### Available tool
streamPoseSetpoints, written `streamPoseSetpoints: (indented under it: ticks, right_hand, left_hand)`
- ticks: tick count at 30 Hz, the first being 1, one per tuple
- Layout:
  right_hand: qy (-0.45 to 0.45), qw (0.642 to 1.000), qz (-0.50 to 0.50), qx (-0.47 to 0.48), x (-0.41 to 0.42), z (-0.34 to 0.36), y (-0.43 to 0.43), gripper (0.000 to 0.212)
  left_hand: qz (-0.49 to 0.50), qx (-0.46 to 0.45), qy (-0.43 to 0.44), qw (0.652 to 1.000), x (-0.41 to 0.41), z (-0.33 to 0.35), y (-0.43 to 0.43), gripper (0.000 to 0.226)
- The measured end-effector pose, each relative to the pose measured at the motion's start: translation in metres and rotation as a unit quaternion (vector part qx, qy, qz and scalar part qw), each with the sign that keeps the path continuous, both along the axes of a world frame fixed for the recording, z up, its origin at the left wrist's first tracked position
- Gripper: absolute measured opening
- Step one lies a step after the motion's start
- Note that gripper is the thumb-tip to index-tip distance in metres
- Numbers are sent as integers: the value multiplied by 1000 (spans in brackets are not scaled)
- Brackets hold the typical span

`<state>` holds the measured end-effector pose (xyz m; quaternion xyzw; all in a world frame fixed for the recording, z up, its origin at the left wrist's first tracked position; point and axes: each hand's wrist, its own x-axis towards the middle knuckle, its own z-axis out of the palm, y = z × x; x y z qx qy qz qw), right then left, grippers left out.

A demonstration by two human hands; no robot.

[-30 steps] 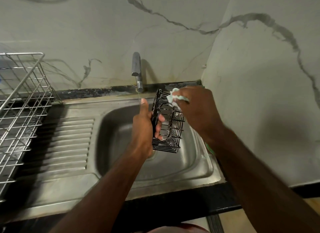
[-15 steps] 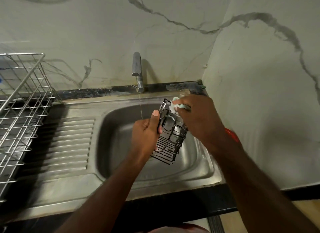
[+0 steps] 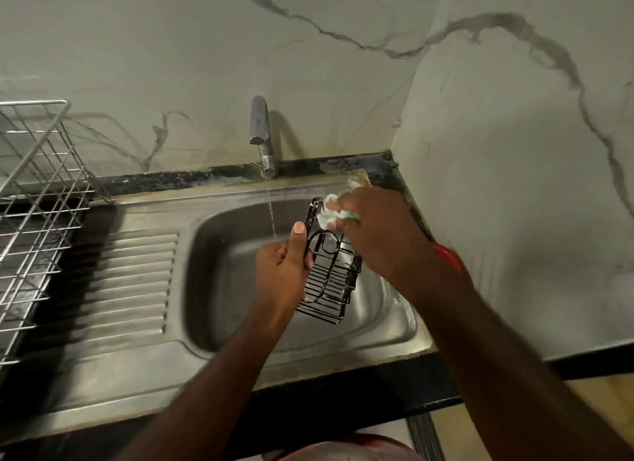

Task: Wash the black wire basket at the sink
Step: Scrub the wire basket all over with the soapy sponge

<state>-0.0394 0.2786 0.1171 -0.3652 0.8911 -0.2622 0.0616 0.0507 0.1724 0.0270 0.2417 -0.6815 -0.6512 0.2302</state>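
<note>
Black wire, wet and soapy: a person washes the black wire basket (image 3: 328, 275) over the bowl of a stainless steel sink (image 3: 223, 282), a little in front of the tap (image 3: 261, 134) and just to its right, where one thin stream of water (image 3: 271, 213) falls past the basket's left edge. The left hand (image 3: 283, 275) is clamped on the basket's left rim, thumb up along the frame and fingers wrapped behind. The right hand (image 3: 374, 234) is closed on a pale, foamy scrubbing cloth (image 3: 331, 215), pressed against the basket's upper end.

By the look of it the basket is light and stiff, its thin rods leaving gaps that a finger can hook through. Soap and water probably make the coated wire slippery, so the outer frame rim, gripped as it is now, seems a surer hold than the fine cross rods, which might bend under a hard squeeze.

Counted: one black basket, one cloth, one tap, one sink bowl with one ribbed draining board (image 3: 127, 275) to the left of the tap, and one larger silver wire rack (image 3: 37, 199) well to the left of the tap. A red object (image 3: 449, 258) shows behind the right wrist; what it is cannot be told.
</note>
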Motion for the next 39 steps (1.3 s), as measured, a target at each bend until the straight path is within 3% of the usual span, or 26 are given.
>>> streamPoseSetpoints:
  ticks: [2, 8, 15, 17, 20, 22, 26, 35, 39]
  right_hand:
    - [9, 998, 17, 60, -1, 0, 9, 28]
    - [-11, 995, 30, 94, -3, -11, 40, 22]
    - [-91, 989, -63, -98, -5, -20, 52, 18]
    - [-96, 985, -89, -115, -2, -21, 44, 4]
    - [-133, 981, -128, -66, 9, -25, 32, 38]
    - [-153, 977, -141, -43, 17, -27, 23, 51]
    - [-119, 978, -169, -41, 20, -31, 14, 44]
    - [-99, 987, -125, -34, 20, -24, 17, 29]
    - [-25, 997, -68, -8, 28, -10, 25, 22]
  left_hand:
    - [11, 23, -8, 1000, 2, -4, -1, 59]
    - [16, 47, -19, 999, 13, -22, -4, 62]
    - [22, 71, -7, 997, 20, -30, -10, 61]
    - [21, 70, -1, 997, 20, -30, -8, 61]
    - [14, 48, 17, 999, 19, -30, -3, 63]
    - [15, 14, 25, 999, 17, -32, -1, 71]
    - [16, -52, 25, 998, 17, -32, 1, 77]
    - [68, -130, -14, 989, 10, -38, 0, 76]
    - [67, -144, -24, 987, 7, -36, -3, 79]
